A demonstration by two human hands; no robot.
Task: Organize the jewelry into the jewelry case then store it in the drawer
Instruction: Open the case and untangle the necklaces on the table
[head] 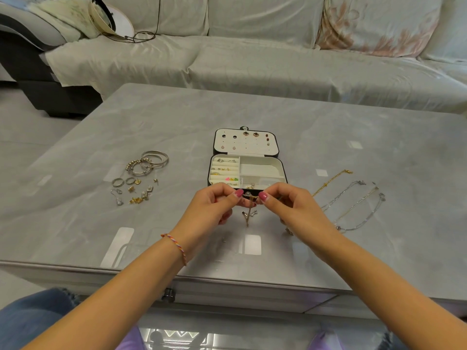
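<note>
Gold chain (249, 210) betw. both hands' fingers (237, 194)

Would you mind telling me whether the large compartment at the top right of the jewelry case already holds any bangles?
No, that compartment of the jewelry case looks empty, and the bangles lie on the table left of it.

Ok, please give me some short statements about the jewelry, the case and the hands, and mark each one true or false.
1. The jewelry case lies open on the table. True.
2. The bangles are inside the case. False: they lie on the table, left of it.
3. The left hand and right hand pinch one small chain together. True.
4. All necklaces are stored. False: the necklaces lie on the table, right of the case.
</note>
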